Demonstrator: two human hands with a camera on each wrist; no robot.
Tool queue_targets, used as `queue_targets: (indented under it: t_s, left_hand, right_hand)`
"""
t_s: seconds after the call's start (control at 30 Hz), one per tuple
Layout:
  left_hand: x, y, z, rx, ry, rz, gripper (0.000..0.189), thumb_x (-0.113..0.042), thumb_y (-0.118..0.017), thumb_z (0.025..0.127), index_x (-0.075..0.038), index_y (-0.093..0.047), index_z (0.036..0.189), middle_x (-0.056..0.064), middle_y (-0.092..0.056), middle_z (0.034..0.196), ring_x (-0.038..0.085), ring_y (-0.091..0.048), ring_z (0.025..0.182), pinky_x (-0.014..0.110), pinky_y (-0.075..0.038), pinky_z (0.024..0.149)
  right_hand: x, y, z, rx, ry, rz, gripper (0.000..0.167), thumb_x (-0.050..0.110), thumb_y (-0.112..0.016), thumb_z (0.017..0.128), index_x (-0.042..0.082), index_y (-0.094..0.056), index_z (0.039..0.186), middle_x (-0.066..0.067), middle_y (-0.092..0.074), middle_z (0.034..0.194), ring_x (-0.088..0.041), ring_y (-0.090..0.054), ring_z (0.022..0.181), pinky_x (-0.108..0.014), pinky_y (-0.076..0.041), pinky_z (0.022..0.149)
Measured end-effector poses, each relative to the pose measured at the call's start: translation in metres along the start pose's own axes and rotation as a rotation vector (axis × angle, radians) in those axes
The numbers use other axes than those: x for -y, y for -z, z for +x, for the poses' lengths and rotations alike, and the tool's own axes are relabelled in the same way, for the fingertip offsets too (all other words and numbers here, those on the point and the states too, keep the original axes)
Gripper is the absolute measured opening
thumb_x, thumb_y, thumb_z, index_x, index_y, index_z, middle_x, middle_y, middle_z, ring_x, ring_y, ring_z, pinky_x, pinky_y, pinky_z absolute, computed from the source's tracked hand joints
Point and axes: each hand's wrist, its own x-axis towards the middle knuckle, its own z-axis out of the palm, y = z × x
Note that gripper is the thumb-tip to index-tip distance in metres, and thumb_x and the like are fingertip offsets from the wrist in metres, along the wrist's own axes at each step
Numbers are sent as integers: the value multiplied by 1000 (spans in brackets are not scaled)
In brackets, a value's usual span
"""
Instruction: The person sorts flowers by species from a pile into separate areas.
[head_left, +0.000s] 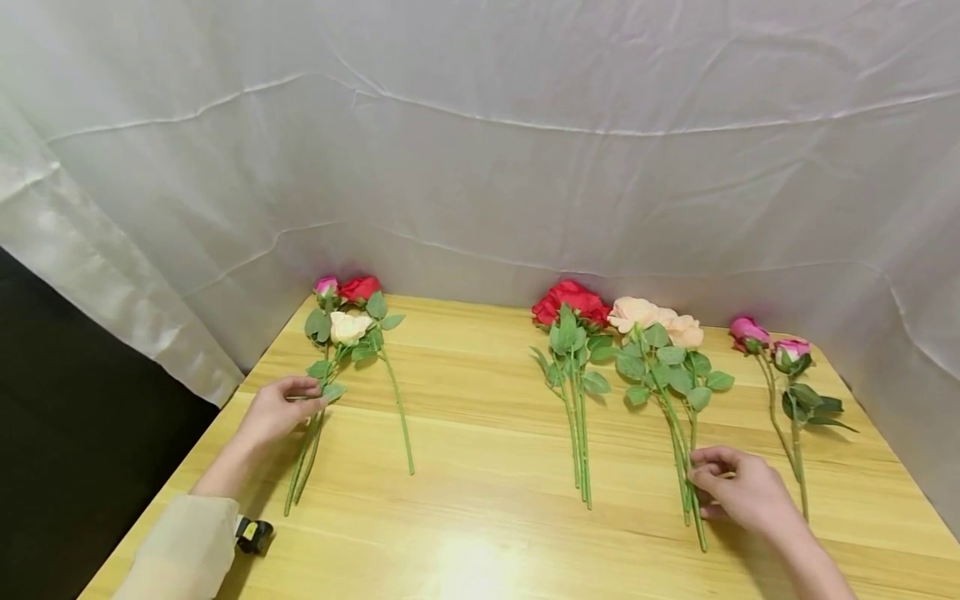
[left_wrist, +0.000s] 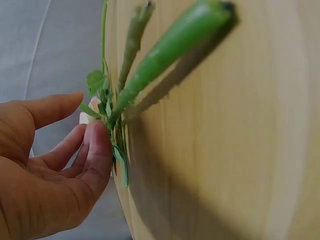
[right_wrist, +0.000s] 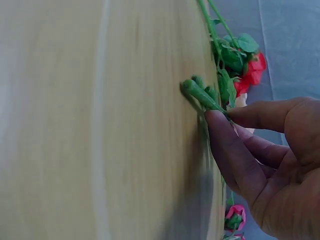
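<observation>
On the table's left, a cream rose [head_left: 350, 327] lies below a pink rosebud [head_left: 327, 287] and a red rose [head_left: 360, 289]. My left hand [head_left: 281, 408] is beside two green stems [left_wrist: 160, 62] in this group, its thumb and index fingertips apart; whether it touches a leaf is unclear. Right of centre lie peach roses [head_left: 637, 314] with leafy stems. Near the lower end of these, my right hand [head_left: 738, 487] pinches a green stem [right_wrist: 202, 95] between thumb and index finger, the cut ends poking out past the fingertips.
Red roses [head_left: 567, 302] with several stems lie left of the peach ones. Two pink rosebuds [head_left: 791, 354] are at the far right. The wooden table [head_left: 480, 467] ends at a pale grey cloth [head_left: 480, 183]. A small black device [head_left: 255, 536] is at the left wrist.
</observation>
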Motion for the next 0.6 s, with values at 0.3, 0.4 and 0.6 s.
queue_targets:
  t_s: [0.3,0.4,0.6]
  left_hand:
    - [10,5,0,12,64,-92,55,-2,-71,96,20,-45,140,32,-55,126,13,-62,91,30,-64,76]
    - [17,9,1,54,87,-134,57,-3,-70,97,22,-42,140,31,-56,126,11,-64,89,31,-65,79]
    - [22,16,4,160,135,-221,65,-8,-73,97,21,-39,144,14,-70,114,11,-71,91,32,-64,85]
  right_hand:
    - [-1,-2,3,25,6,21,41,8,-66,100,-13,-56,134,-11,-63,101,-20,-69,82,-34,-66,68]
    - [-2,-2,4,29,5,23,42,8,-66,101,-13,-55,135,-11,-63,101,-20,-69,82,-34,-66,68]
    - [-4,-2,5,30,9,31,42,8,-66,101,-13,-55,136,-11,-63,100,-20,-69,82,-34,-66,68]
